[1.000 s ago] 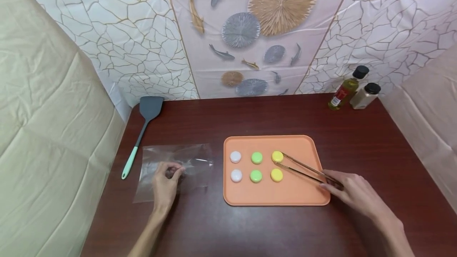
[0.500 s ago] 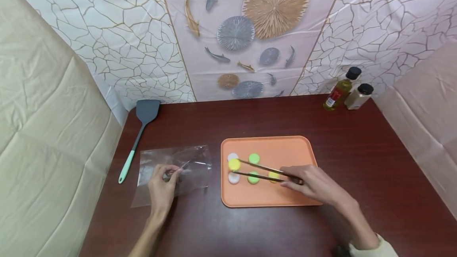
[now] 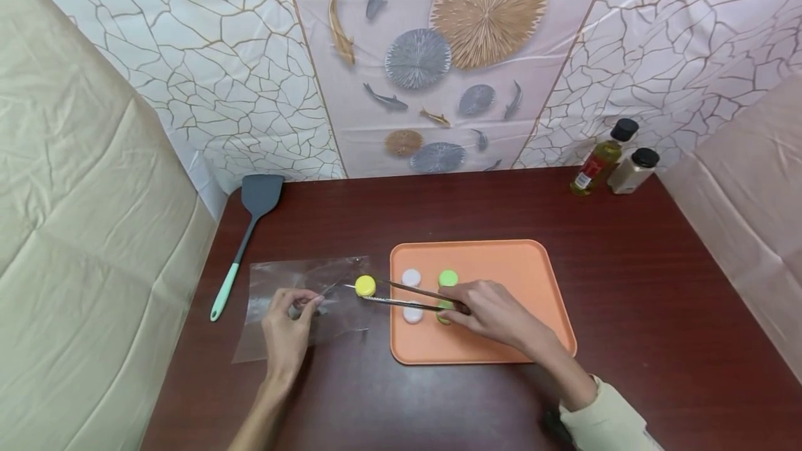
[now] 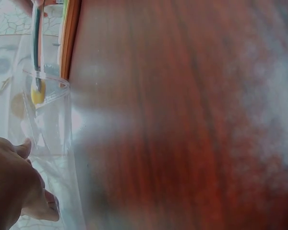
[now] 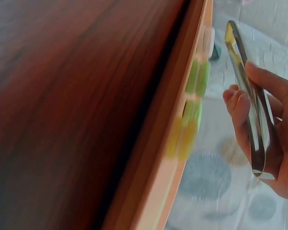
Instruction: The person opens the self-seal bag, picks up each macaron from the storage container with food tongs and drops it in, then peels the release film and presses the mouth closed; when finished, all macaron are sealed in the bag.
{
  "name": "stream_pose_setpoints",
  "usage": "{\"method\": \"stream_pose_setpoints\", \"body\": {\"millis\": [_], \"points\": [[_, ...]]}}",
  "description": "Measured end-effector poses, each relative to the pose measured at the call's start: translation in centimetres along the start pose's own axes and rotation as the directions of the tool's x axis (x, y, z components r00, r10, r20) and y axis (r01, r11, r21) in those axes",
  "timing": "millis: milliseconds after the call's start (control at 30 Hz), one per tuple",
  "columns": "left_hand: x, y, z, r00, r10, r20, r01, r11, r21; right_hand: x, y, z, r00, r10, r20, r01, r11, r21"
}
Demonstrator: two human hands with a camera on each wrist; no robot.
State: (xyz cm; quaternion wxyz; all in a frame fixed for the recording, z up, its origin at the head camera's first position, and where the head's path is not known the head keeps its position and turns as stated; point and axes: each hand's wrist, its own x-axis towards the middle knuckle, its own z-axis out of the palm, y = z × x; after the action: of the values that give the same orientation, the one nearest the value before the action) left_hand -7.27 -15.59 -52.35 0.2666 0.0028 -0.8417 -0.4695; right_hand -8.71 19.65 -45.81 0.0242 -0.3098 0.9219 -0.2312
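Note:
My left hand [image 3: 287, 329] pinches a clear plastic bag [image 3: 263, 308] that lies on the left of the table. In my right hand [image 3: 501, 315] are metal tongs [image 3: 407, 305], reaching left over the tray. Their tips grip a yellow macaron [image 3: 365, 286] at the bag's right end; the left wrist view shows this macaron [image 4: 37, 93] at the bag's open mouth. On the orange tray [image 3: 507, 350] sit two white macarons [image 3: 411, 277] and two green ones [image 3: 447, 278], one partly behind the right fingers. Another yellow macaron [image 5: 181, 139] shows on the tray in the right wrist view, hidden by the hand from the head.
A grey spatula [image 3: 262, 193] with a mint handle lies at the table's left edge. An oil bottle [image 3: 598, 167] and a black-capped jar [image 3: 633, 172] stand at the back right corner. A patterned sheet [image 3: 413, 117] hangs behind the table.
The right hand has lifted a yellow macaron from the tray with the tongs and carried it left over the white macarons to the bag. The left hand stays at the bag.

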Motion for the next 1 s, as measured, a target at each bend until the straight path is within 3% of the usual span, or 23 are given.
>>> {"method": "stream_pose_setpoints", "body": {"millis": [333, 500, 600, 733, 833, 867, 1000], "points": [[-0.1, 0.3, 0.1, 0.999, 0.039, -0.011, -0.039, 0.999, -0.007, 4.6, -2.5, 3.0, 0.993, -0.120, 0.003, 0.120, 0.993, 0.006], [-0.2, -0.9, 0.4, 0.996, 0.084, -0.012, -0.085, 0.992, -0.089, 6.8, -3.8, 3.9, 0.991, -0.126, 0.044, 0.126, 0.992, -0.001], [-0.2, -0.8, 0.3, 0.997, 0.079, 0.006, -0.077, 0.989, -0.125, 7.8, -4.4, 4.4, 0.989, -0.132, 0.060, 0.134, 0.991, -0.028], [0.0, 0.4, 0.0, 0.998, 0.051, 0.037, -0.047, 0.993, -0.110, 8.8, -4.9, 4.8, 0.985, -0.163, 0.061, 0.167, 0.984, -0.063], [0.2, 0.5, 0.0, 0.996, 0.080, 0.038, -0.075, 0.991, -0.113, 9.2, -4.8, 5.1, 0.979, -0.195, 0.052, 0.198, 0.979, -0.045], [0.2, 0.4, 0.0, 0.995, 0.093, 0.041, -0.088, 0.989, -0.116, 9.4, -3.9, 6.1, 0.975, -0.219, 0.037, 0.221, 0.974, -0.048], [0.4, 0.2, -0.3, 0.989, 0.128, 0.075, -0.117, 0.983, -0.140, 9.3, -3.6, 6.0, 0.975, -0.221, 0.039, 0.222, 0.975, -0.019]]}}
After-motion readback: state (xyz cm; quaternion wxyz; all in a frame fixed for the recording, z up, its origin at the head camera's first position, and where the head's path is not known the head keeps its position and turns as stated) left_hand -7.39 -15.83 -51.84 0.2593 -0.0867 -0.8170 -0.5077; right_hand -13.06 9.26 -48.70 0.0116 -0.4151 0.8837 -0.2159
